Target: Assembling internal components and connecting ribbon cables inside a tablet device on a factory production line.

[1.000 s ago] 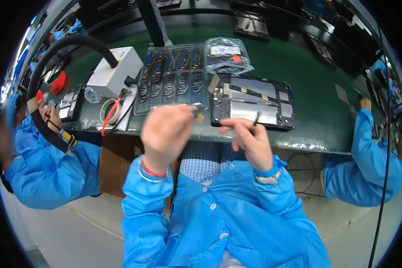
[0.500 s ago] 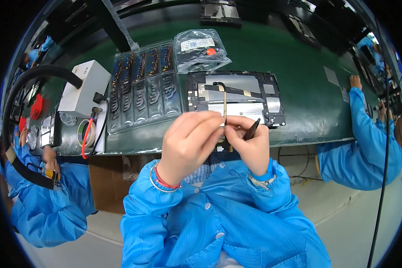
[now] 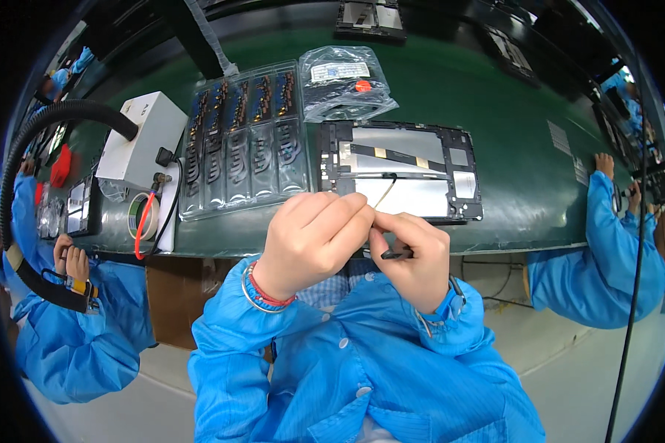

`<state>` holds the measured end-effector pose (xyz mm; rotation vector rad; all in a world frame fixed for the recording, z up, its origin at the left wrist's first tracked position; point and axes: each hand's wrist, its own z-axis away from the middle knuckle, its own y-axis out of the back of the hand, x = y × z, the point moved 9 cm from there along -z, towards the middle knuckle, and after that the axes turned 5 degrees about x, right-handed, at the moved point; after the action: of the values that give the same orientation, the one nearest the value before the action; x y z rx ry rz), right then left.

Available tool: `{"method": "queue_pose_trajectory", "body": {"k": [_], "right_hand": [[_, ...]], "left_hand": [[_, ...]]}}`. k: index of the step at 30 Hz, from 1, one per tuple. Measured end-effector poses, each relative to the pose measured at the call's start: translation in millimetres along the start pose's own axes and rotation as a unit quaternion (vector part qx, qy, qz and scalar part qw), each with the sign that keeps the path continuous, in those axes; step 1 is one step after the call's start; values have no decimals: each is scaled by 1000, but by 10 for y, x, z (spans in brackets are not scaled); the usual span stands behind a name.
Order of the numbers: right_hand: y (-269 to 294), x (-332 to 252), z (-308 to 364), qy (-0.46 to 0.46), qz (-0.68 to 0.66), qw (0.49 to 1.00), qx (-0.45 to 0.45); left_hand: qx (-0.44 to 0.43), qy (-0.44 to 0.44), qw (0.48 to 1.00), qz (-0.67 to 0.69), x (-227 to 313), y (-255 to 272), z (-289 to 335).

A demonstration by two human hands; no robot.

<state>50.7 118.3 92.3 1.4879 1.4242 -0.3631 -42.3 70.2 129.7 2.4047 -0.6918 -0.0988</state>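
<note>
My left hand (image 3: 318,236) and my right hand (image 3: 414,258) meet fingertip to fingertip just in front of an opened tablet housing (image 3: 462,159). Between the fingertips stands a thin, pale flex cable (image 3: 384,193) with a small dark end, pointing away from me over the housing. The left fingers are closed in a pinch on it. Curled in the right hand is a black, narrow tool (image 3: 397,253), while thumb and forefinger reach the cable's lower end. Those fingertips hide that end. A dark ribbon strip (image 3: 391,156) lies across the housing's silver plate.
Left of the housing, a clear plastic tray (image 3: 244,193) holds several small cable parts. Behind lies a bagged dark part (image 3: 347,85). Farther left are a white box (image 3: 142,140) with a black hose (image 3: 15,162) and a tape roll (image 3: 142,214). Co-workers sit on both sides.
The flex cable has tilted right and dropped lower, with less of it showing above the fingers. The black tool has turned from pointing up to lying flatter. The view has shifted slightly.
</note>
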Motion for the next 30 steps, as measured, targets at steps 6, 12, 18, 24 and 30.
{"method": "queue_pose_trajectory", "body": {"k": [6,12,18,24,30], "right_hand": [[-240,87,176,-35,-81,988,-128],[-287,343,264,-114,-139,971,-159],[-360,408,241,-158,-167,962,-150],[-378,308,275,-162,-205,950,-169],[-387,342,324,-187,-219,939,-187]], "left_hand": [[73,153,978,-118,-326,545,489],[-68,462,824,-320,-691,1340,2012],[-307,600,685,-278,-911,1154,3217],[-5,547,835,-52,-654,955,1808],[83,482,855,170,-493,229,676]]}}
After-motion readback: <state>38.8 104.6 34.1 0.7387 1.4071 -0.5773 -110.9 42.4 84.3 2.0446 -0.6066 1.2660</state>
